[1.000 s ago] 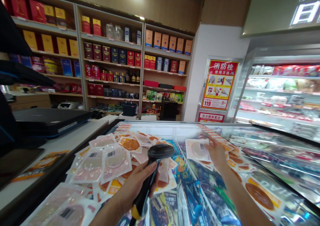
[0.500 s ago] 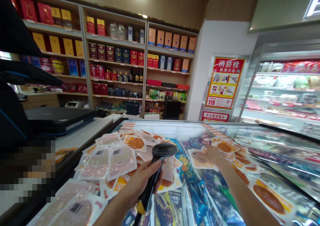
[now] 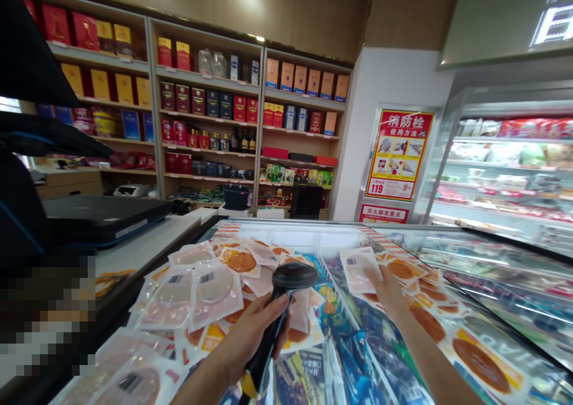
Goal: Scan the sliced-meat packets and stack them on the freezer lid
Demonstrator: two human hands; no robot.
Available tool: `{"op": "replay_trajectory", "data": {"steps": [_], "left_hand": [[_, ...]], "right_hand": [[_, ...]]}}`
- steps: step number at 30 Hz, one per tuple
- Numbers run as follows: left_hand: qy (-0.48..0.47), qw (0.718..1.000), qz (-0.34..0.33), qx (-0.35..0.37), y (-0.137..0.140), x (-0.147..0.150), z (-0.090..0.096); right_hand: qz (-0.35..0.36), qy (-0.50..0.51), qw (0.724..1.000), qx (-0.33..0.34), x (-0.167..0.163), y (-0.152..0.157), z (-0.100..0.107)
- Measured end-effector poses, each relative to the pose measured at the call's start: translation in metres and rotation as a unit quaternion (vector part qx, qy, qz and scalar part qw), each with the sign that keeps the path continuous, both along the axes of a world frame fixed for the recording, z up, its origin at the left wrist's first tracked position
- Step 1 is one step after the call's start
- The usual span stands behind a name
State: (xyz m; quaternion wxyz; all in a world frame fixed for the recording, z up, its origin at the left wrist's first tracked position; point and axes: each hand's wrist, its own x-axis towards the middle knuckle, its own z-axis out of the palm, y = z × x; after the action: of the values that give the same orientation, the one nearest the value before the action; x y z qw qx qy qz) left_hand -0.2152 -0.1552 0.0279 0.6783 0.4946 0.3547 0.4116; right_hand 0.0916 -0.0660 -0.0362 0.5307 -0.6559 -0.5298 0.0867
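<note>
My left hand (image 3: 250, 333) is wrapped round the handle of a black handheld barcode scanner (image 3: 293, 277), its head pointing away over the open chest freezer. In my right hand (image 3: 388, 290) is a flat clear-and-white food packet (image 3: 358, 269), gripped by its right edge and tilted up so a printed barcode faces me. Left of the scanner lies a heap of similar flat packets (image 3: 215, 288), several with barcodes showing. More packets with round orange-brown pictures (image 3: 400, 269) lie right of my right hand. Blue bags (image 3: 353, 357) fill the space between my forearms.
A white wire divider (image 3: 336, 286) splits the freezer lengthwise. The glass lid (image 3: 501, 280) covers the right side. At left, a counter (image 3: 179, 232) carries a dark flat device (image 3: 107, 214). Shelves of boxes (image 3: 206, 101), a red fire poster (image 3: 400, 154) and a lit display fridge (image 3: 510, 172) stand behind.
My right hand has lifted and tilted the packet, which now shows its barcode upright and sits slightly higher. The scanner in my left hand has barely moved.
</note>
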Motion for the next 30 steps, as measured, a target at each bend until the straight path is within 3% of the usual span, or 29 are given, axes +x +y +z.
{"op": "replay_trajectory", "data": {"steps": [9, 17, 25, 30], "left_hand": [[0.016, 1.0, -0.018, 0.005, -0.001, -0.002, -0.002], [0.016, 0.999, -0.029, 0.0, -0.004, -0.002, 0.003], [-0.007, 0.998, -0.05, -0.034, 0.0, -0.008, 0.003], [-0.017, 0.998, -0.06, -0.027, -0.003, -0.006, 0.004]], "right_hand": [[0.074, 0.159, 0.984, -0.018, -0.02, -0.005, 0.003], [0.051, 0.146, 0.988, 0.002, -0.022, -0.006, 0.005], [0.083, 0.241, 0.967, -0.019, -0.029, -0.012, 0.013], [0.091, 0.249, 0.964, 0.004, -0.029, -0.01, 0.01]]}}
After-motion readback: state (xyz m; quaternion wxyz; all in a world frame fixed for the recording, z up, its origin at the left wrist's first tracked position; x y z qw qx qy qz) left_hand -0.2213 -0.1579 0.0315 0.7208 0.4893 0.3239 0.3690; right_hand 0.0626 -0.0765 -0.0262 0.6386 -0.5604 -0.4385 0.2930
